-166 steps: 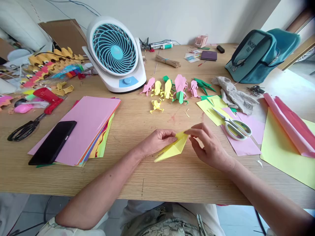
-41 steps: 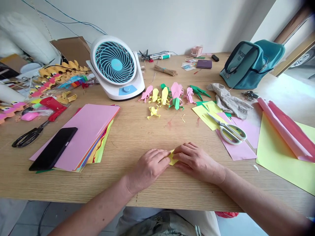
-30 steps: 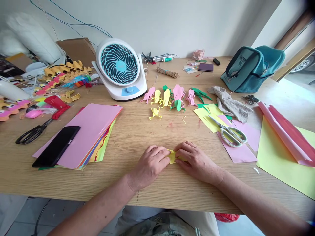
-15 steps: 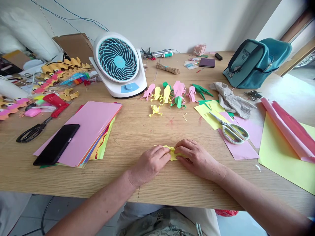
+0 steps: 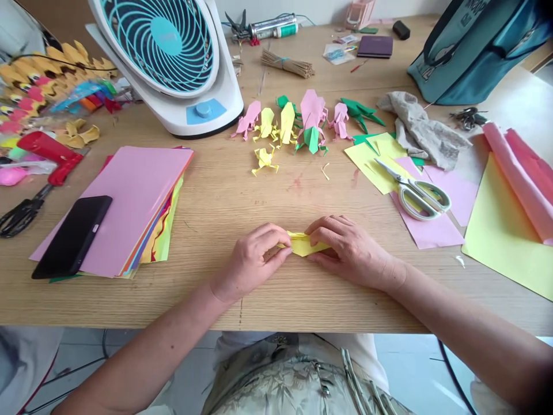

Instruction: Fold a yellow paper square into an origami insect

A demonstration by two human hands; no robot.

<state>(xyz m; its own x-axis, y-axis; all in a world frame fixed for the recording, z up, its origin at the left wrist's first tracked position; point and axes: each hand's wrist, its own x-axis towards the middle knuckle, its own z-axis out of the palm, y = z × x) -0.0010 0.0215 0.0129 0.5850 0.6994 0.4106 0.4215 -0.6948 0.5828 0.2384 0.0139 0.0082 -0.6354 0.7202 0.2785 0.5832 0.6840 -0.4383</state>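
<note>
Between my two hands, close to the table's front edge, is a small folded piece of yellow paper (image 5: 301, 246). My left hand (image 5: 254, 256) pinches its left end between thumb and fingers. At the right end, my right hand (image 5: 352, 251) grips the paper, its fingers curled over and hiding that end. Beyond the hands stand several folded paper figures in pink, yellow and green; the nearest is a yellow origami frog (image 5: 264, 160). A thin yellow paper scrap (image 5: 325, 171) lies to the right of that frog.
White-handled scissors (image 5: 421, 199) rest on pink and yellow paper sheets at right. On the left, a black phone (image 5: 73, 235) lies on a stack of coloured paper (image 5: 138, 190). A fan (image 5: 207, 109), a teal bag (image 5: 470, 63) and a grey cloth (image 5: 425, 132) stand or lie farther back.
The camera view has tilted downward and come closer. My fingers have shifted apart toward the ends of the yellow paper, so more of it shows between them.
</note>
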